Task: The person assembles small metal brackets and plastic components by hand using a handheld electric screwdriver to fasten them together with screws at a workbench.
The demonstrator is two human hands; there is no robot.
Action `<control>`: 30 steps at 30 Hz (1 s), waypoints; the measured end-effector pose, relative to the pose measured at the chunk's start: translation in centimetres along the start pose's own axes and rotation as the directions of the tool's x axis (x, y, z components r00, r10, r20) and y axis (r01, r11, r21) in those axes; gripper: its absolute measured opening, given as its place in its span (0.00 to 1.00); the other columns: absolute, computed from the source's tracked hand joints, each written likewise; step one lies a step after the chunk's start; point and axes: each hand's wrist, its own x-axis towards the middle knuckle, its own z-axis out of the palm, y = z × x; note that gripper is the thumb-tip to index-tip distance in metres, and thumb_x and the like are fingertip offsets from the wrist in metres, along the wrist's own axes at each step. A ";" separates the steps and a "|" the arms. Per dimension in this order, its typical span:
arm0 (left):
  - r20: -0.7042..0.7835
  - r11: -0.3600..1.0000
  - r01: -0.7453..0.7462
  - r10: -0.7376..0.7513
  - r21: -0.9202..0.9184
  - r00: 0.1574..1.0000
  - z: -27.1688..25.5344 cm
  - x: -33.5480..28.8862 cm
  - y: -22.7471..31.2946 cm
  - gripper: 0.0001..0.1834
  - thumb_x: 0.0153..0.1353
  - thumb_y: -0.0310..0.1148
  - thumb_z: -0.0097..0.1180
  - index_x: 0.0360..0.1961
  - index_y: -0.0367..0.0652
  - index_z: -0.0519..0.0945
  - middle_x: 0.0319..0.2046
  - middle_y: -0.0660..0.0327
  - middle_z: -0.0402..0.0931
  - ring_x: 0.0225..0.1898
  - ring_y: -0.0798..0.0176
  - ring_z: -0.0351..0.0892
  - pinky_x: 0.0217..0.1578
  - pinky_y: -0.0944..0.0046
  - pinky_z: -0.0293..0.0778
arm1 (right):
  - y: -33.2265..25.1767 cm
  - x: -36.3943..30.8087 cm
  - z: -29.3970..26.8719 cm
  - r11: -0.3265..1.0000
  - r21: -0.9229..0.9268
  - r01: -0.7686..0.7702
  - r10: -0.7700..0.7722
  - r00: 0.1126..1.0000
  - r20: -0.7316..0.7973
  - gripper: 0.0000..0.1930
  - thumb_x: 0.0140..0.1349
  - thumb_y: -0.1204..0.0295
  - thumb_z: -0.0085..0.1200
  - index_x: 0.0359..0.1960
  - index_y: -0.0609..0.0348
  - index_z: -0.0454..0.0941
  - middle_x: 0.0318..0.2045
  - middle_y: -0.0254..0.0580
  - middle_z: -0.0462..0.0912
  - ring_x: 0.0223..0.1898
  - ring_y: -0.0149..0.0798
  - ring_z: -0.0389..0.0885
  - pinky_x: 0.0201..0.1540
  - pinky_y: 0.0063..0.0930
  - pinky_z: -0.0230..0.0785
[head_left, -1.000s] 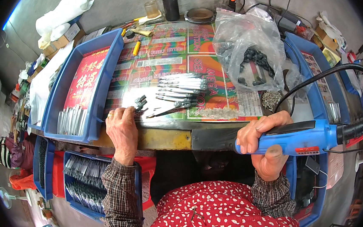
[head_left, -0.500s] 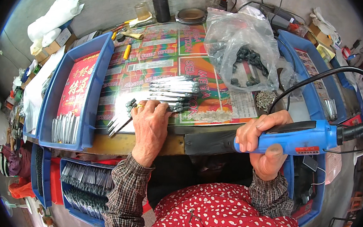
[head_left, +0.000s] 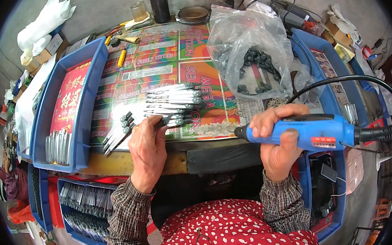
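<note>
My right hand [head_left: 278,145] is wrapped round a blue electric screwdriver [head_left: 326,129], whose black tip points left above the table. My left hand [head_left: 146,155] pinches a thin metal strip with a black end piece [head_left: 165,120], partly covered by the fingers. Just beyond it, a pile of silver strips with black ends [head_left: 170,97] lies on the colourful printed sheet. Close by on the left is a smaller bundle of strips [head_left: 117,135], its black ends beside my fingers. Small screws [head_left: 276,102] lie behind the right hand.
A clear plastic bag [head_left: 258,35] of black parts stands at the back. Blue bins flank the table: the left bin [head_left: 100,69] holds silver strips. Another bin [head_left: 60,204] below holds many strips. The screwdriver's black cable [head_left: 365,78] arches over the right side.
My left hand has drawn back slightly from the pile with a black-ended strip in its fingers. The screwdriver has risen a little and its tip now shows. The whole view has shifted.
</note>
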 end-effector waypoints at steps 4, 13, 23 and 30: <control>0.016 0.985 0.061 -0.059 -0.163 0.998 -0.6 0.3 1.5 0.12 0.49 0.20 0.57 0.37 0.36 0.74 0.27 0.53 0.73 0.25 0.55 0.73 0.27 0.64 0.69 | 1.5 0.9 0.0 0.999 0.032 0.006 -0.005 0.999 -0.040 0.17 0.53 0.71 0.57 0.39 0.61 0.62 0.21 0.41 0.70 0.25 0.35 0.70 0.32 0.32 0.67; 0.188 0.845 0.345 -0.293 -0.408 0.938 -1.1 -1.0 2.1 0.11 0.51 0.16 0.55 0.37 0.33 0.76 0.28 0.64 0.72 0.23 0.76 0.70 0.22 0.79 0.66 | 3.3 1.7 0.5 1.000 -0.021 -0.009 0.008 0.998 -0.058 0.16 0.52 0.73 0.58 0.38 0.61 0.63 0.23 0.38 0.71 0.27 0.32 0.71 0.36 0.33 0.68; 0.176 0.920 0.168 -0.110 -0.355 0.978 -1.0 -1.3 3.9 0.11 0.47 0.19 0.59 0.34 0.36 0.77 0.28 0.54 0.75 0.27 0.58 0.76 0.29 0.67 0.71 | 2.8 1.4 0.4 0.984 -0.177 -0.014 -0.008 0.993 -0.117 0.22 0.54 0.58 0.59 0.40 0.57 0.63 0.22 0.37 0.69 0.27 0.33 0.70 0.38 0.36 0.66; 0.175 0.946 0.013 0.046 -0.325 0.983 -0.2 -2.2 4.6 0.15 0.42 0.18 0.60 0.34 0.39 0.77 0.29 0.55 0.73 0.27 0.55 0.75 0.25 0.63 0.72 | 2.0 0.9 -0.1 1.000 -0.014 0.008 -0.009 0.997 -0.079 0.17 0.54 0.71 0.57 0.40 0.61 0.63 0.23 0.40 0.72 0.27 0.34 0.72 0.36 0.33 0.68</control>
